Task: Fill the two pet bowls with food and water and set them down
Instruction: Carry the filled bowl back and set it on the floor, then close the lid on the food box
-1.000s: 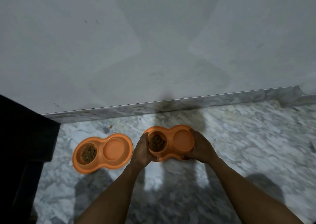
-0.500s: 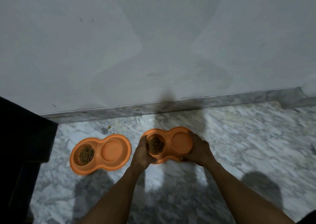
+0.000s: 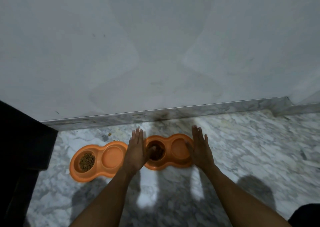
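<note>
We see two orange pet bowls on the marble floor (image 3: 242,157), near the gray wall (image 3: 155,45). Each one is a double bowl with two round cups.

The left bowl (image 3: 99,159) sits flat on the floor by a dark thing (image 3: 22,148) at the left edge. Its left cup holds brown food (image 3: 87,161). Its right cup looks plain orange, and we cannot tell if there is water in it.

The right bowl (image 3: 168,151) sits just beside the left bowl, between our two hands. Its left cup has dark food (image 3: 156,152) in it. Its right cup looks plain orange too.

Our left hand (image 3: 136,148) is at the left end of the right bowl. The fingers (image 3: 137,134) are straight and spread flat, not holding anything. The thumb reaches over the food cup.

Our right hand (image 3: 200,148) is at the right end of the same bowl. Its fingers (image 3: 196,133) are straight and let go too. We cannot tell if the palms touch the bowl.

A few crumbs (image 3: 109,134) lie on the floor near the wall.
</note>
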